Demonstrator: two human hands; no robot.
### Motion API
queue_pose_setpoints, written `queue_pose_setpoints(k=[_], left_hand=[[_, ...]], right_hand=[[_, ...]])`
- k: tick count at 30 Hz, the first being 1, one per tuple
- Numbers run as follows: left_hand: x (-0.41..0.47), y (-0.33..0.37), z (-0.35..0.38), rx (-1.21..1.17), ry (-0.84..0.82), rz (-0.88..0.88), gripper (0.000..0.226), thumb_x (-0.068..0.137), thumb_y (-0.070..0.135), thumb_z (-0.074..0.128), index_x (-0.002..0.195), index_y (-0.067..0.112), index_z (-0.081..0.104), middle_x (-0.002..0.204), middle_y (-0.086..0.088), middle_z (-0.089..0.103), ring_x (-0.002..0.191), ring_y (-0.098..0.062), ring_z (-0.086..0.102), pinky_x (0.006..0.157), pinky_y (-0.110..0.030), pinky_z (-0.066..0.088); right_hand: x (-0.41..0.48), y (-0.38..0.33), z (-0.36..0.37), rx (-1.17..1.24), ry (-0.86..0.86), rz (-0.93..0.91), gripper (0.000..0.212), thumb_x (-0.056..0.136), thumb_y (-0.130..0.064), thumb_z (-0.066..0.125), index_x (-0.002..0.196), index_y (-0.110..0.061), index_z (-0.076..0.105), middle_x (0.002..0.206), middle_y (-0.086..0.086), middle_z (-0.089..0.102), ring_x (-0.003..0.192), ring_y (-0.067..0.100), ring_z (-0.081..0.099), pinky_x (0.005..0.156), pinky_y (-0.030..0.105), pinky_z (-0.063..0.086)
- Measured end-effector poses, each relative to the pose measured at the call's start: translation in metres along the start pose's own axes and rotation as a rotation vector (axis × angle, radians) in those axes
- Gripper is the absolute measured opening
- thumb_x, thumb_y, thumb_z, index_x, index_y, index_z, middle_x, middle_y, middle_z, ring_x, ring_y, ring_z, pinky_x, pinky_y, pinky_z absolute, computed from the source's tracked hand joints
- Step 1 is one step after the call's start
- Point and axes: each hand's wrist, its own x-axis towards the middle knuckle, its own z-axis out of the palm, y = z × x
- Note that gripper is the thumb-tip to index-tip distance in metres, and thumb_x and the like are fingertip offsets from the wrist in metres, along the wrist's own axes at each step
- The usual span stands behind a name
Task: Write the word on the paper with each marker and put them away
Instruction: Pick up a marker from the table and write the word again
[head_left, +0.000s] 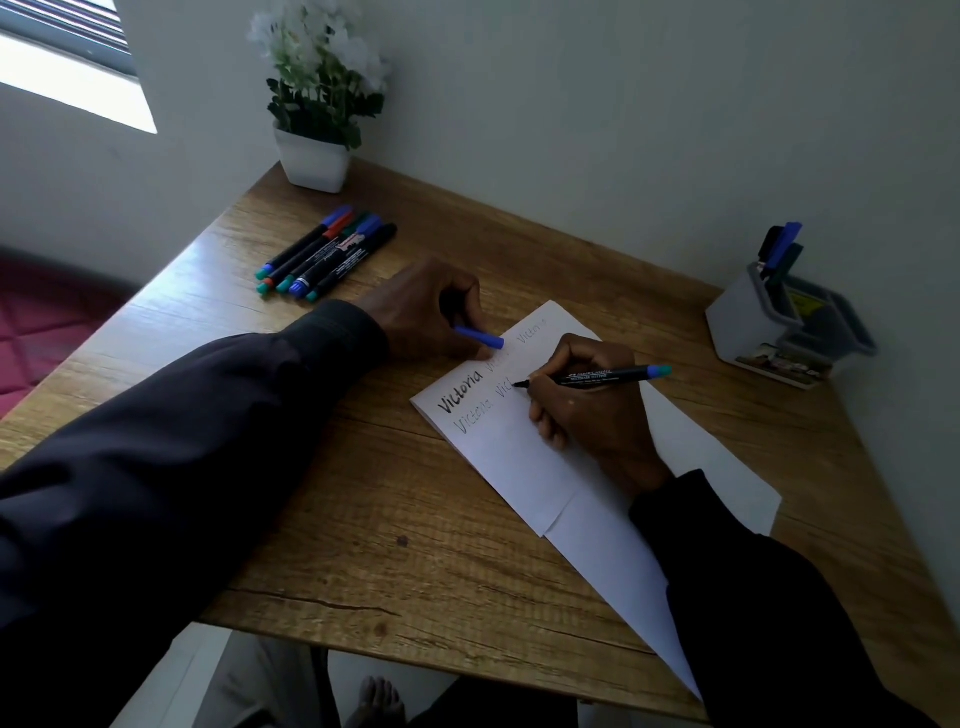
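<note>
At the far left of the wooden bench (389, 493), five capped markers (324, 254) lay side by side in a row, just in front of a white pot of white flowers (313, 156) in the corner. To their right, the left hand (426, 312) rested at the top edge of the paper (509, 457), its fingers curled around a blue cap (480, 336). The paper lay slanted mid-bench, with "Victoria" in bold black at its top and fainter copies beside and below. The right hand (587, 410) rested on the sheet, fingers clamped on a black marker (608, 375) whose tip touched the second line just after "Vic". Far right, near the wall, a grey holder (753, 322) held several markers (779, 247) upright.
</note>
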Motion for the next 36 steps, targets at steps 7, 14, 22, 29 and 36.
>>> queue_pose_setpoints(k=[7, 14, 22, 29, 36], left_hand=[[-0.0001, 0.0004, -0.0001, 0.015, 0.001, -0.003, 0.017, 0.079, 0.020, 0.079, 0.086, 0.016, 0.065, 0.091, 0.005, 0.068, 0.083, -0.008, 0.063, 0.065, -0.006, 0.048], [0.0002, 0.0016, 0.0006, 0.024, 0.020, -0.020, 0.020, 0.078, 0.021, 0.080, 0.089, 0.012, 0.067, 0.090, 0.003, 0.069, 0.083, -0.010, 0.064, 0.064, -0.007, 0.050], [0.0000, 0.0022, -0.0004, 0.041, 0.003, -0.015, 0.020, 0.078, 0.022, 0.080, 0.090, 0.010, 0.067, 0.093, 0.003, 0.070, 0.087, -0.012, 0.065, 0.072, -0.020, 0.053], [-0.0003, 0.0029, -0.0002, 0.018, -0.012, -0.026, 0.017, 0.080, 0.020, 0.079, 0.089, 0.013, 0.066, 0.092, 0.003, 0.069, 0.087, -0.012, 0.065, 0.072, -0.019, 0.052], [-0.0008, 0.0031, -0.0001, 0.015, -0.005, -0.022, 0.018, 0.079, 0.020, 0.079, 0.088, 0.013, 0.066, 0.092, 0.003, 0.069, 0.085, -0.011, 0.065, 0.070, -0.018, 0.053]], right_hand=[[0.0003, 0.0024, 0.0000, 0.032, 0.000, -0.029, 0.013, 0.092, -0.002, 0.071, 0.080, -0.001, 0.065, 0.064, 0.013, 0.069, 0.046, 0.028, 0.065, 0.042, 0.033, 0.054], [-0.0007, 0.0015, 0.0008, 0.047, 0.038, -0.028, 0.014, 0.093, -0.002, 0.069, 0.080, -0.001, 0.065, 0.064, 0.013, 0.069, 0.046, 0.030, 0.066, 0.041, 0.036, 0.054], [0.0013, 0.0020, -0.0004, 0.017, 0.036, 0.006, 0.015, 0.091, -0.003, 0.071, 0.080, 0.002, 0.065, 0.063, 0.014, 0.069, 0.044, 0.028, 0.065, 0.041, 0.033, 0.053], [0.0016, 0.0006, 0.0004, 0.074, 0.055, 0.010, 0.014, 0.092, -0.001, 0.069, 0.080, 0.000, 0.065, 0.065, 0.016, 0.069, 0.046, 0.030, 0.066, 0.042, 0.032, 0.054], [0.0019, 0.0006, -0.0027, -0.001, 0.045, 0.037, 0.013, 0.091, -0.006, 0.073, 0.081, 0.000, 0.067, 0.065, 0.012, 0.070, 0.046, 0.027, 0.065, 0.041, 0.032, 0.053]])
